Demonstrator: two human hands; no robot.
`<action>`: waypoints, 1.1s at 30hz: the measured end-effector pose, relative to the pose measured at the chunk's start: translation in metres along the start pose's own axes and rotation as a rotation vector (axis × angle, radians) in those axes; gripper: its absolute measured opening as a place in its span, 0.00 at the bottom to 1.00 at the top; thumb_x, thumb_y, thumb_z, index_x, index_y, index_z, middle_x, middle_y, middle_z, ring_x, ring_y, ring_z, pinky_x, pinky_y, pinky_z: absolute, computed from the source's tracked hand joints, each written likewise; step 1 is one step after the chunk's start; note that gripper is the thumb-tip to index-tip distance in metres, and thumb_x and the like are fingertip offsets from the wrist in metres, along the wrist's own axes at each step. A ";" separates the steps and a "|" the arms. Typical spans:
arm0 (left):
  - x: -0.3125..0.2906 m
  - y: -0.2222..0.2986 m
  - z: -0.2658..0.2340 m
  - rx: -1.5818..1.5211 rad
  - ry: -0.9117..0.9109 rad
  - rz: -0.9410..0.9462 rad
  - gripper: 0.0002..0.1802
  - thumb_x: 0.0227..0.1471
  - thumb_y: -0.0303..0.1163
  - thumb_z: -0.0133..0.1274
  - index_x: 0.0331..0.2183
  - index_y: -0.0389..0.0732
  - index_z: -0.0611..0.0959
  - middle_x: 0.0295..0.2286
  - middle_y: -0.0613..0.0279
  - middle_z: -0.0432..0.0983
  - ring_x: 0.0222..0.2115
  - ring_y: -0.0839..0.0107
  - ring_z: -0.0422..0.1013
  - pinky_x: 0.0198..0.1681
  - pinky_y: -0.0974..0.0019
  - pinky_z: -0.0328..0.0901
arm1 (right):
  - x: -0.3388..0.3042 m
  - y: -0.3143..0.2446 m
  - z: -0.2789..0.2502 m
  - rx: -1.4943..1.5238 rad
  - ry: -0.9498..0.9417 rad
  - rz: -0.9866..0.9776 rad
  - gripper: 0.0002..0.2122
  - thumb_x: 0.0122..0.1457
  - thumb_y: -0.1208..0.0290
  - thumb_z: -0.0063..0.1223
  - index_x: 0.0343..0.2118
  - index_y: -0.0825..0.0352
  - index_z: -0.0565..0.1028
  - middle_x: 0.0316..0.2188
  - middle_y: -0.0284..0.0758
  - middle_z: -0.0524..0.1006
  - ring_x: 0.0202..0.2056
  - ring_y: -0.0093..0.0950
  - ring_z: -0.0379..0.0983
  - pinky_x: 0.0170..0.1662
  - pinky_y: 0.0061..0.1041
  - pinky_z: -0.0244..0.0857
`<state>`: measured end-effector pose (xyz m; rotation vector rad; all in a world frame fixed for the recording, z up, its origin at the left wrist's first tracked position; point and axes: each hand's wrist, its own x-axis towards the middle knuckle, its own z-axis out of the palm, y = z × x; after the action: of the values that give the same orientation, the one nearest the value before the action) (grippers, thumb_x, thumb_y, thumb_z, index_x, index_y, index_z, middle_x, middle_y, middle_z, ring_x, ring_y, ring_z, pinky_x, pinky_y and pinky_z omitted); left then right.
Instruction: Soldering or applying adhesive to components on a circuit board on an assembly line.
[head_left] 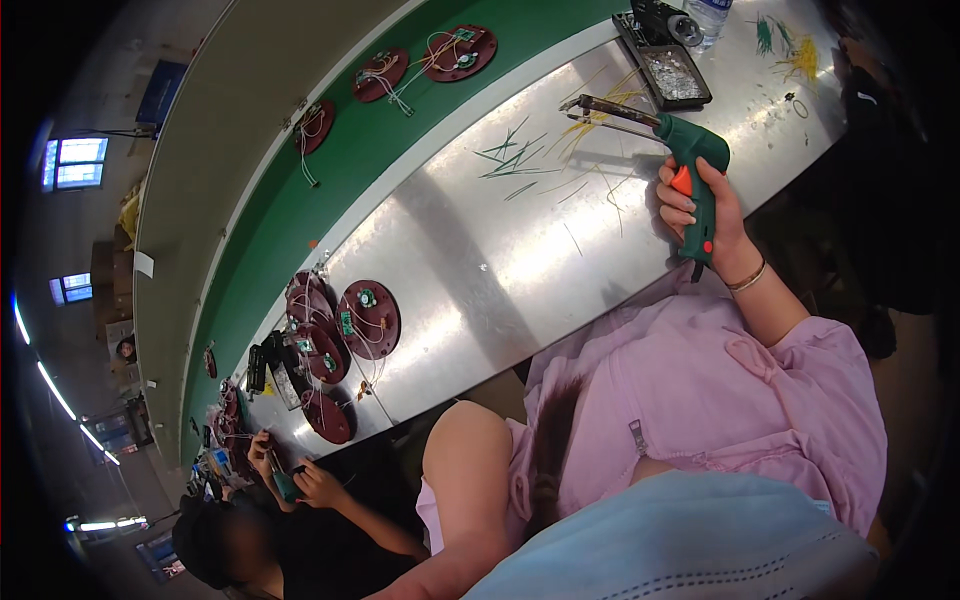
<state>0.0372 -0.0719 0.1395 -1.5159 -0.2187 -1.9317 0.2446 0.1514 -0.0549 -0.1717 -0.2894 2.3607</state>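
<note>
Green soldering gun [697,142] gripped in right hand [727,222], tip extending toward ten o'clock above table [535,270]; left hand out of view.

dark green soldering gun [702,150] with orange-red trigger [682,181], plain pink garment [660,385], maroon discs [375,345], yellow wires [801,62], green wires [764,38]

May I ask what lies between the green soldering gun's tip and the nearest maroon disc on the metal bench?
Loose yellow wires, green wires, then bare bench, in the head view.
</note>
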 end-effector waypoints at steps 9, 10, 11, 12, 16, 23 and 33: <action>0.000 0.006 0.003 0.018 0.004 0.009 0.13 0.55 0.41 0.42 0.37 0.42 0.73 0.36 0.59 0.70 0.39 0.66 0.67 0.46 0.54 0.60 | 0.000 -0.002 -0.001 -0.014 0.004 -0.009 0.14 0.60 0.62 0.45 0.40 0.70 0.67 0.32 0.36 0.69 0.22 0.19 0.58 0.21 0.16 0.55; 0.002 0.006 0.000 0.026 0.000 0.010 0.13 0.55 0.41 0.42 0.36 0.42 0.73 0.36 0.59 0.70 0.38 0.66 0.67 0.46 0.54 0.60 | 0.000 -0.001 -0.001 -0.015 0.008 -0.009 0.14 0.60 0.63 0.45 0.40 0.70 0.67 0.32 0.36 0.69 0.22 0.19 0.58 0.21 0.17 0.55; 0.003 0.008 0.000 0.032 -0.003 0.013 0.13 0.55 0.41 0.42 0.36 0.42 0.73 0.36 0.59 0.70 0.38 0.66 0.67 0.46 0.54 0.60 | 0.000 -0.001 -0.001 -0.017 0.012 -0.009 0.14 0.60 0.63 0.45 0.40 0.70 0.66 0.33 0.37 0.69 0.22 0.19 0.58 0.21 0.17 0.55; 0.004 0.008 -0.001 0.033 -0.002 0.013 0.13 0.55 0.41 0.43 0.36 0.42 0.73 0.36 0.58 0.70 0.38 0.66 0.67 0.46 0.54 0.60 | 0.000 -0.001 -0.002 -0.017 0.011 -0.007 0.14 0.60 0.63 0.45 0.40 0.70 0.66 0.33 0.37 0.69 0.22 0.19 0.58 0.21 0.17 0.55; 0.004 0.008 -0.003 0.035 0.000 0.020 0.13 0.55 0.40 0.43 0.36 0.42 0.72 0.35 0.58 0.70 0.37 0.66 0.67 0.45 0.54 0.60 | 0.000 -0.001 -0.002 -0.017 0.005 -0.009 0.14 0.60 0.63 0.44 0.40 0.71 0.66 0.33 0.37 0.68 0.22 0.19 0.58 0.22 0.17 0.55; 0.005 0.014 0.000 0.043 0.008 0.026 0.12 0.55 0.39 0.44 0.35 0.41 0.72 0.34 0.58 0.70 0.36 0.66 0.68 0.44 0.54 0.61 | 0.000 -0.002 -0.002 -0.027 -0.002 -0.005 0.14 0.60 0.63 0.44 0.40 0.71 0.66 0.33 0.37 0.68 0.22 0.19 0.58 0.22 0.17 0.55; 0.005 0.019 0.002 0.072 -0.002 0.037 0.11 0.55 0.38 0.45 0.34 0.41 0.71 0.33 0.57 0.70 0.35 0.66 0.68 0.43 0.55 0.61 | -0.002 -0.002 -0.001 -0.028 -0.003 -0.010 0.14 0.60 0.63 0.44 0.40 0.71 0.66 0.33 0.36 0.67 0.22 0.19 0.58 0.23 0.17 0.55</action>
<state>0.0497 -0.0874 0.1403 -1.4653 -0.2567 -1.8737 0.2481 0.1514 -0.0548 -0.1791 -0.3242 2.3477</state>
